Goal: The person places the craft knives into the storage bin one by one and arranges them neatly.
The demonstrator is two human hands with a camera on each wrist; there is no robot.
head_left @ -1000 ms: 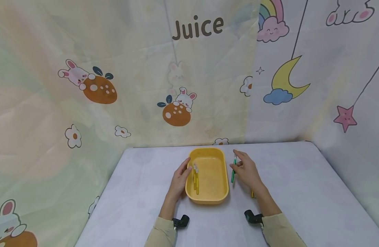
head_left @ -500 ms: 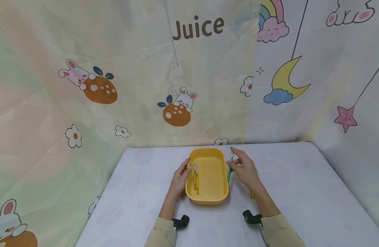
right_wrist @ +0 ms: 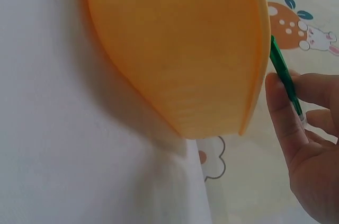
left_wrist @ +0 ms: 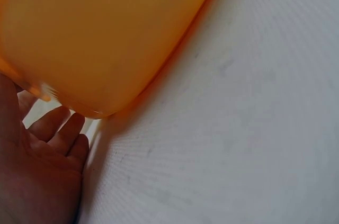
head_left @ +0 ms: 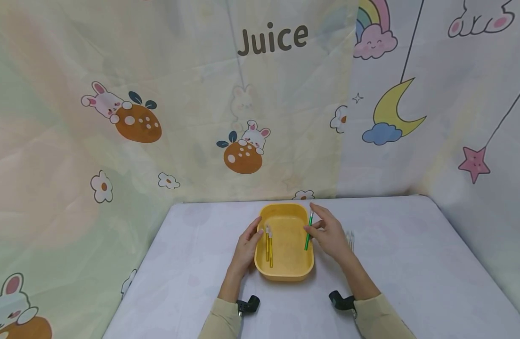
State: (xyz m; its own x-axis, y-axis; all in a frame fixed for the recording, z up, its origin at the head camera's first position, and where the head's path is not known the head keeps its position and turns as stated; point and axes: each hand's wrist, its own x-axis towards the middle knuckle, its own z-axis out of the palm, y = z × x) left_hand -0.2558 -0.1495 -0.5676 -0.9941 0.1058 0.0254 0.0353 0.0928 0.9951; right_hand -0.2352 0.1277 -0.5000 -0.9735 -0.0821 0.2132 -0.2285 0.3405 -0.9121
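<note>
A yellow plastic tray point(head_left: 287, 252) stands on the table. At its left rim my left hand point(head_left: 245, 245) holds the tray, thumb at the rim and fingers along the outer wall. The left wrist view shows those fingers point(left_wrist: 66, 131) against the tray's side. Between thumb and fingers, my right hand point(head_left: 331, 235) pinches a slim green pen-like stick point(head_left: 308, 239) with a pale, clear end, over the tray's right rim. Inside the tray, two similar yellow sticks point(head_left: 270, 249) with pale ends lie side by side at the left.
Several pale-ended sticks point(head_left: 350, 239) lie on the table right of the tray, partly hidden by my right forearm. The white-covered table point(head_left: 412, 263) meets a printed cloth backdrop point(head_left: 192, 117) at its far edge. A black camera point(head_left: 341, 300) sits at each wrist.
My right hand has moved left with the green stick, from beside the tray to over its right rim. More pale stick ends show behind the right forearm. The left hand stays put.
</note>
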